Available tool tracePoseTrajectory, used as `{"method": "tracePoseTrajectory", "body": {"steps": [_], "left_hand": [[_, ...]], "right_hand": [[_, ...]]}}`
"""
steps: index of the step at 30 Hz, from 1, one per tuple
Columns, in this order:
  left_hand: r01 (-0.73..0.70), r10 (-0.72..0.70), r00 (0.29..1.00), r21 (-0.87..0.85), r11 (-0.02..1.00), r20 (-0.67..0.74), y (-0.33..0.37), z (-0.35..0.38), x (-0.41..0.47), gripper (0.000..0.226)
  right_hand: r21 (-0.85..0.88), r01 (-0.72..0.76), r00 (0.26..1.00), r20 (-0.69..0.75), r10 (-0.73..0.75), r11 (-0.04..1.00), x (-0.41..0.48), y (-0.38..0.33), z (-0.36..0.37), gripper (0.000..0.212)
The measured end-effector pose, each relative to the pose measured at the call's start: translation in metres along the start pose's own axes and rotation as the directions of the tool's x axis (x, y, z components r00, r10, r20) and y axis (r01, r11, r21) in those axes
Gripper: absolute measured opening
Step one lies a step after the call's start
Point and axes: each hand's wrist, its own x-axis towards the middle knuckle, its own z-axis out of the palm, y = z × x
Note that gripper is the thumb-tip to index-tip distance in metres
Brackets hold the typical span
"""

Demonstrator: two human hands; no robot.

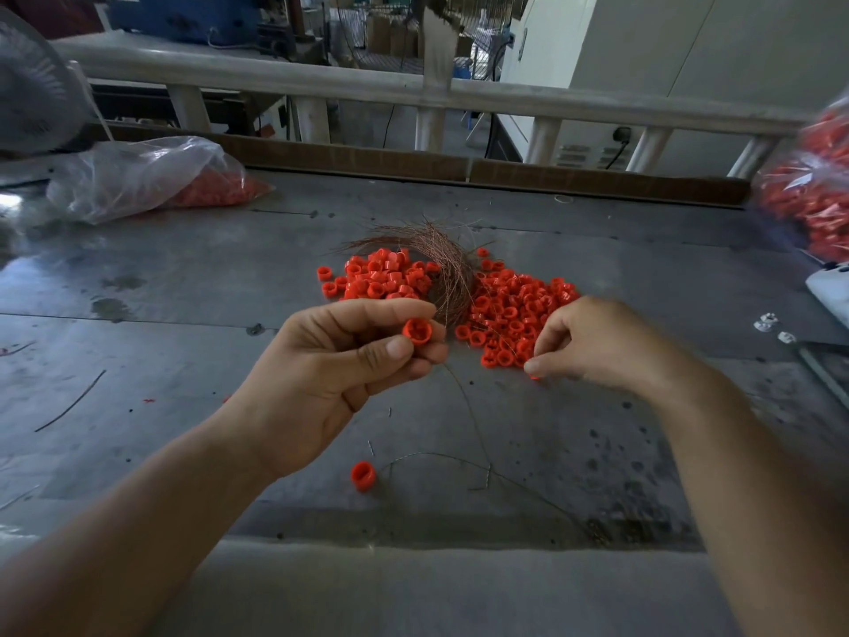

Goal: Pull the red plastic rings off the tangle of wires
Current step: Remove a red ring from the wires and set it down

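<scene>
We pinch one red plastic ring (418, 331) in our left hand (349, 360), thumb beneath it and curled fingers above, lifted a little over the metal tabletop (183, 291). A thin single wire (468, 406) trails from under that hand towards us and down onto the table. Our right hand (592, 342) is lowered with its fingers curled and the fingertips (533, 366) at the near edge of the right heap of rings (519, 310). Whether they hold anything we cannot tell.

The tangle of copper-coloured wires (445, 268) lies on the table just beyond our hands. It curves between the right heap and the left heap of rings (381, 278), touching both. A lone ring (363, 475) lies nearer to us, below our left wrist.

At the far left a clear plastic bag (138, 177) holds more red pieces, and a second bag (808, 190), blurred, sits at the right edge. A stray wire (69, 402) lies on the table to our left.
</scene>
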Motion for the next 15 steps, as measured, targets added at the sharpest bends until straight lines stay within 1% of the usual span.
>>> {"method": "tracePoseTrajectory", "body": {"steps": [2, 4, 5, 6, 7, 8, 9, 10, 11, 12, 13, 15], "left_hand": [[0.005, -0.005, 1.0, 0.004, 1.0, -0.002, 0.0, 0.0, 0.0, 0.026], [0.012, -0.012, 1.0, 0.009, 1.0, 0.0, 0.0, 0.0, 0.0, 0.026], [0.015, -0.015, 1.0, 0.014, 1.0, 0.002, 0.0, 0.0, 0.0, 0.026], [0.02, -0.02, 1.0, 0.019, 1.0, 0.002, -0.001, 0.0, 0.0, 0.026], [0.026, -0.026, 1.0, 0.024, 0.999, -0.002, -0.001, 0.001, 0.0, 0.026], [0.033, -0.033, 0.999, 0.029, 0.999, -0.01, -0.001, 0.001, 0.0, 0.026], [0.04, -0.039, 0.999, 0.034, 0.999, -0.018, -0.002, 0.001, 0.0, 0.026], [0.045, -0.044, 0.999, 0.04, 0.998, -0.025, -0.002, 0.002, 0.0, 0.025], [0.05, -0.048, 0.998, 0.047, 0.998, -0.032, -0.002, 0.002, 0.0, 0.024], [0.054, -0.052, 0.998, 0.053, 0.997, -0.038, -0.002, 0.003, 0.0, 0.023], [0.057, -0.055, 0.998, 0.056, 0.997, -0.043, -0.002, 0.003, 0.0, 0.023], [0.06, -0.057, 0.997, 0.059, 0.996, -0.049, -0.001, 0.003, 0.001, 0.023]], "right_hand": [[-0.061, -0.015, 1.0, 0.007, 0.015, 0.998, 0.001, -0.002, 0.004, 0.024], [-0.034, -0.01, 1.0, 0.023, 0.011, 0.999, 0.001, -0.002, 0.003, 0.023], [0.048, -0.004, 1.0, 0.025, 0.003, 0.999, 0.001, -0.002, 0.001, 0.022], [0.188, 0.009, 1.0, 0.024, -0.014, 0.982, 0.001, -0.003, -0.002, 0.021], [0.364, 0.028, 0.999, 0.024, -0.039, 0.931, 0.0, -0.005, -0.005, 0.02], [0.543, 0.043, 0.997, 0.026, -0.068, 0.838, -0.002, -0.009, -0.008, 0.018], [0.697, 0.044, 0.995, 0.033, -0.093, 0.716, -0.004, -0.013, -0.011, 0.015], [0.809, 0.035, 0.992, 0.045, -0.121, 0.587, -0.006, -0.017, -0.012, 0.011], [0.882, 0.018, 0.987, 0.06, -0.149, 0.471, -0.009, -0.022, -0.012, 0.009], [0.924, -0.003, 0.982, 0.074, -0.172, 0.382, -0.011, -0.028, -0.011, 0.011], [0.947, -0.024, 0.978, 0.089, -0.191, 0.32, -0.012, -0.032, -0.009, 0.013], [0.966, -0.055, 0.97, 0.112, -0.215, 0.254, -0.014, -0.039, -0.004, 0.015]]}}
